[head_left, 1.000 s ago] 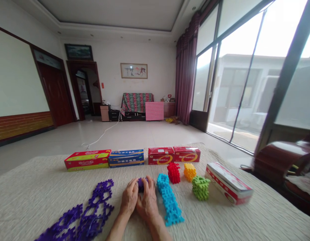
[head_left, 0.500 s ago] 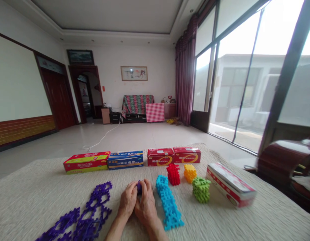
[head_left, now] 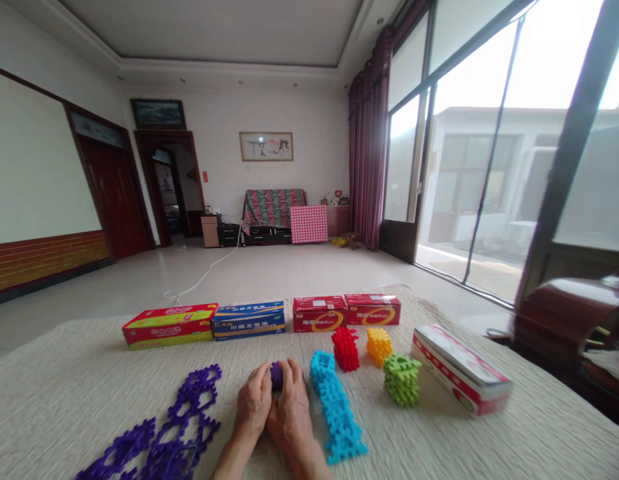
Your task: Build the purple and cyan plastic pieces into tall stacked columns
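Both hands meet low in the middle of the head view, with fingers wrapped round a small purple toothed plastic building block (head_left: 276, 375). My left hand (head_left: 254, 399) grips it from the left and my right hand (head_left: 292, 407) from the right; most of the block is hidden under the fingers. Flat purple interlocking pieces (head_left: 182, 417) lie to the left, several of them spread out. Just right of my right hand is a row of joined light-blue blocks (head_left: 338, 407). Beyond it sit a red block (head_left: 345, 349), a yellow block (head_left: 379, 347) and a green block (head_left: 402, 380).
A red-and-yellow box (head_left: 170, 326), a blue box (head_left: 249, 320) and two red boxes (head_left: 320, 315) line the far side of the cloth-covered surface (head_left: 64, 393). A white-and-red box (head_left: 462, 369) lies slanted at the right. Dark red furniture (head_left: 559, 320) stands beyond the right edge.
My hands have turned slightly around the purple block, and a little more of it shows between the fingers. The pieces and boxes on the cloth stay where they were.
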`<state>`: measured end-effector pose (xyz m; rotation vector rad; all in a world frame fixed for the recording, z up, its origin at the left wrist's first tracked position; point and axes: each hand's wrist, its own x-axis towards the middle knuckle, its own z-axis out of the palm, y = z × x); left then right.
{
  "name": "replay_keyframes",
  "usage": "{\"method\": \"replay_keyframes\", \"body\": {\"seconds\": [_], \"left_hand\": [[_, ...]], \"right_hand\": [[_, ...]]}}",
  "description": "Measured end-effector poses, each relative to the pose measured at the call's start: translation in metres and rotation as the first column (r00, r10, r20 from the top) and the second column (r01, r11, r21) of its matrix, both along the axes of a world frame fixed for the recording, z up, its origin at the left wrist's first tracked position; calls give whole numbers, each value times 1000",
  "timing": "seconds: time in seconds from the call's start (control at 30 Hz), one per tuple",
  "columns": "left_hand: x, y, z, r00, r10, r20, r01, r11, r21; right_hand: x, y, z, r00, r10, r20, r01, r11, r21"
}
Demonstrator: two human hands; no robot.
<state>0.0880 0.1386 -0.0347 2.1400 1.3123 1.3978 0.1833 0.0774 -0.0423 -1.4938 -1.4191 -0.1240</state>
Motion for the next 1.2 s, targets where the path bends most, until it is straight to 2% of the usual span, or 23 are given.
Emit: {"method": "replay_keyframes", "body": {"seconds": [0.23,0.43,0.6,0.83,0.97,1.2], "left_hand": [[1,-1,-1,999,-19,-48,19,1000,-4],[-1,-2,-1,998,-10,-55,9,1000,-22],[0,-3,-1,998,-17,-56,15,1000,-21],[-1,-4,2,999,15,-42,-17,999,-47],[-2,-6,5,999,41,-29,-43,997,-71],[-1,-10,6,993,117,-5,-117,991,-67]], "right_hand": [[-1,0,-1,996,-53,65,57,997,-59],[-2,-2,5,998,-54,34,57,995,-88],[-3,0,1,999,-34,15,35,994,-102],[-4,5,-10,994,-23,-105,11,994,-113],[-3,4,-6,988,24,-150,-40,994,-106],[-2,1,1,983,-28,-182,12,996,-90]]}}
